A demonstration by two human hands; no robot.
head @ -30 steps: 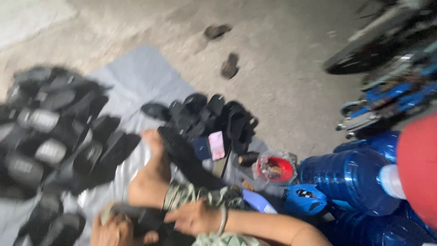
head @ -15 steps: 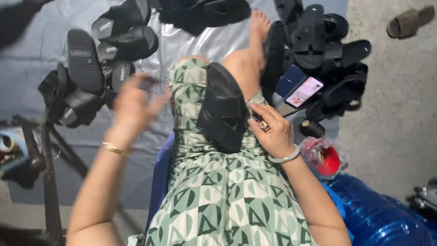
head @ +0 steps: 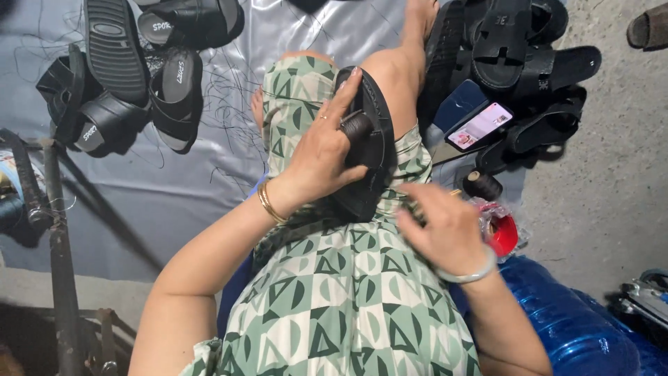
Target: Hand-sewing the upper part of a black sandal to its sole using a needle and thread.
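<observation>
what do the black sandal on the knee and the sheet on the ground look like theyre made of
Black sandal: it looks like rubber or synthetic leather, matte, with a dull sheen along the sole edge; which one cannot be told. The left hand presses it to the knee.
Grey sheet: probably plastic or coated tarpaulin, smooth and glossy, with soft creases and light glare.

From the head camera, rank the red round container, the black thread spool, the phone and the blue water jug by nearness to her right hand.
From the right hand:
1. Red round container, just beside the hand on its right.
2. Black thread spool, just above the hand on the sheet.
3. Blue water jug, below and to the right, by the forearm.
4. Phone, farther up, among the black sandals.
</observation>
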